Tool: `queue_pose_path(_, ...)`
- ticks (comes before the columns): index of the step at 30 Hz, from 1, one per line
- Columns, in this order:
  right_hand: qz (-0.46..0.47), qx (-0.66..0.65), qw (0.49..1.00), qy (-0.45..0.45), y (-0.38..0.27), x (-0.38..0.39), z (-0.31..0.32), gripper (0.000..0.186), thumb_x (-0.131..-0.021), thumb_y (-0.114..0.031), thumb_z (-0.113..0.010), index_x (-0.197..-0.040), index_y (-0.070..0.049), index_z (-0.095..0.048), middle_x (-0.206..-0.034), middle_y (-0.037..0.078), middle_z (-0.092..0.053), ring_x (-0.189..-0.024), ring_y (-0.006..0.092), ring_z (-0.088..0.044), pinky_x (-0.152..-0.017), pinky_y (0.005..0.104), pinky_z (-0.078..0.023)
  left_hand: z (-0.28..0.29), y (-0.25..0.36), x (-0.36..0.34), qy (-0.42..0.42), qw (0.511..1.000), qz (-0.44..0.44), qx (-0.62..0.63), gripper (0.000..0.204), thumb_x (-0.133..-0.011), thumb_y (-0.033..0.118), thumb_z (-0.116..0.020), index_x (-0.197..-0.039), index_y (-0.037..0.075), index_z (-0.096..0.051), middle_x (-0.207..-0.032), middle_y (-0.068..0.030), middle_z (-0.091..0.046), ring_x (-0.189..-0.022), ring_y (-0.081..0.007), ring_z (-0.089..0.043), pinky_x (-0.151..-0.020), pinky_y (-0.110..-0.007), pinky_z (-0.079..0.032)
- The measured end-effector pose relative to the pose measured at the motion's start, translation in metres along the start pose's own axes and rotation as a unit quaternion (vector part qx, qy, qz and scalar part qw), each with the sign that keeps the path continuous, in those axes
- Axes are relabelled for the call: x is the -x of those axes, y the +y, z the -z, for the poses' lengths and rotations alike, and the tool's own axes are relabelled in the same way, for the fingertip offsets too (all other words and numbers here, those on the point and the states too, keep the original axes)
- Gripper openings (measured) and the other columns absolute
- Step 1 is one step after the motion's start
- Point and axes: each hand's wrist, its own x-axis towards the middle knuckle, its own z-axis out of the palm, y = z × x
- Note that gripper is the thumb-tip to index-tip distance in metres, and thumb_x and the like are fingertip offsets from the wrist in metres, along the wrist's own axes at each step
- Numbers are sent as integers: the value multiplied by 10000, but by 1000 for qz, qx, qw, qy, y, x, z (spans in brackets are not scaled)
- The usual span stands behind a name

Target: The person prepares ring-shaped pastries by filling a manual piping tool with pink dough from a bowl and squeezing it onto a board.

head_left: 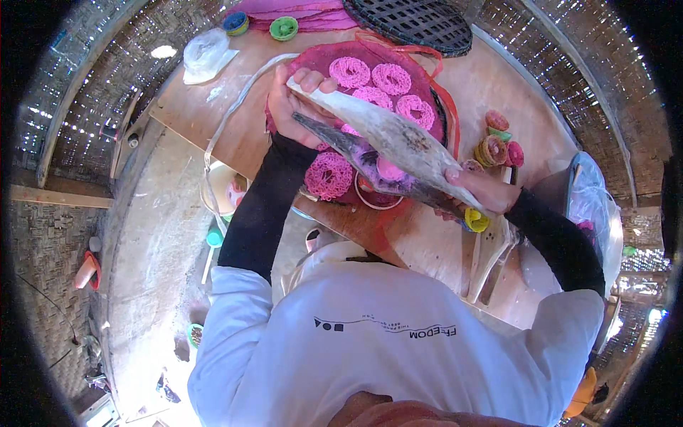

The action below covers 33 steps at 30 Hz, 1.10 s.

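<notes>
My left hand (286, 103) is closed round the far-left end of a wooden hand press (402, 135). Its upper bar is pale and worn, its lower bar dark, and pink dough (389, 169) shows between the two. At the press's right end, my right hand (491, 192) grips the bars, its fingers partly hidden behind them. The press slants over a round tray lined with dark pink cloth (299, 67). Several pink rings of noodle-like strands, such as a near-left one (329, 175), lie on that cloth; the press hides some of them.
A black woven tray (413, 25) lies at the back beside pink sheets (299, 16). Small coloured cups (492, 151) stand right of the tray, with a yellow one (477, 220) by my right hand. A white plastic bag (206, 55) sits at the table's back left.
</notes>
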Motion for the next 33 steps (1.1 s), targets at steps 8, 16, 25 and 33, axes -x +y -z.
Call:
queue_pose_path(8, -46, -35, 997, 53, -14, 20, -10, 573, -838, -561, -411, -1019, -26, -506, -754, 78, -556, -634, 129, -560, -538, 252, -473, -4, -15, 14, 122, 991, -2, -60, 341, -879, 423, -425, -700, 143, -499, -671, 12, -491, -792, -219, -518, -661, -353, -445)
queue_pose_path(16, 14, 28, 996, 87, -21, 30, 1, 542, -819, -559, -461, -858, -26, -551, -612, 25, -531, -495, 92, -501, -436, 231, -400, 13, -28, 7, 151, 987, 3, -62, 370, -884, 425, -413, -649, 151, -495, -632, 31, -500, -746, -211, -518, -658, -350, -440)
queue_pose_path(25, 86, 199, 962, 166, -20, -1, -12, 607, -759, -624, -500, -667, -26, -558, -523, -3, -485, -424, 74, -464, -392, 214, -370, 10, 9, -3, 70, 997, -34, 13, 370, -886, 387, -422, -609, 146, -466, -552, 26, -451, -594, -148, -454, -636, -327, -401)
queue_pose_path(33, -8, 144, 980, 135, -22, 8, -21, 493, -836, -494, -494, -718, -18, -541, -538, 13, -486, -424, 82, -470, -392, 216, -365, 20, 6, 27, 151, 983, -58, -91, 306, -876, 379, -436, -667, 156, -450, -642, 18, -480, -735, -198, -489, -651, -384, -431)
